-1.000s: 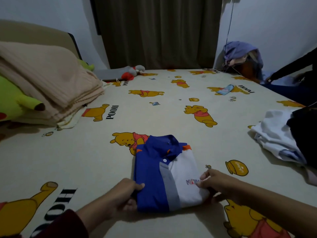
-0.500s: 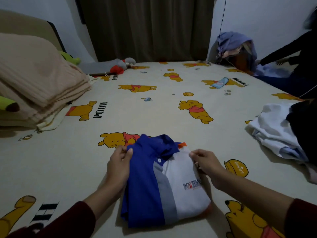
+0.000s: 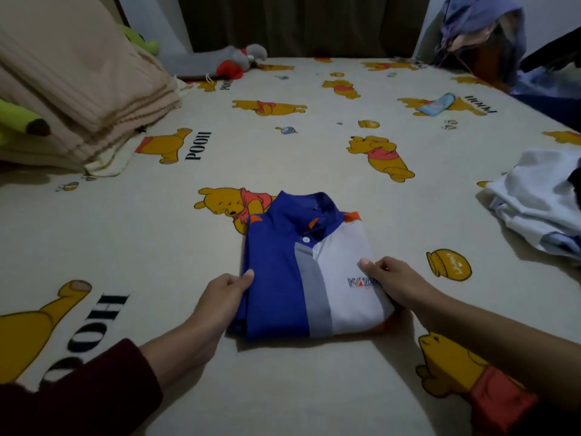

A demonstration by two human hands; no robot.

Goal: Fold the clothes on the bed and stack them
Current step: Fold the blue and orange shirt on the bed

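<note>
Shirt: while it lies folded into a neat packet on the near middle of the bed, collar pointing away from the person, the blue, grey and white polo shirt (image 3: 309, 272) looks finished as a fold and ready to be moved to a stack.
Left hand: the left hand (image 3: 224, 292) grips the blue side edge, thumb on top of the cloth and the other fingers curled under or against the edge.
Right hand: the right hand (image 3: 390, 280) pinches the white side by the printed logo, thumb on top, the rest of the fingers tucked at the edge; how far they reach beneath I cannot tell.
Doing it well: in my judgement both hands should slide fully under the packet and lift it level, so the layers underneath do not slip out; squaring the bottom hem first would help.
Bed: the bedsheet (image 3: 314, 152) with its bear print is soft, so pressing down would crease the fold.
Other clothes: a loose white pile (image 3: 534, 202) waits at the right edge, well apart from the shirt; a folded beige blanket (image 3: 78, 77) sits far left.
Change: half a second earlier both hands were up near the collar; now they sit lower, at the middle of each side, and the packet looks squarer and flatter.
</note>
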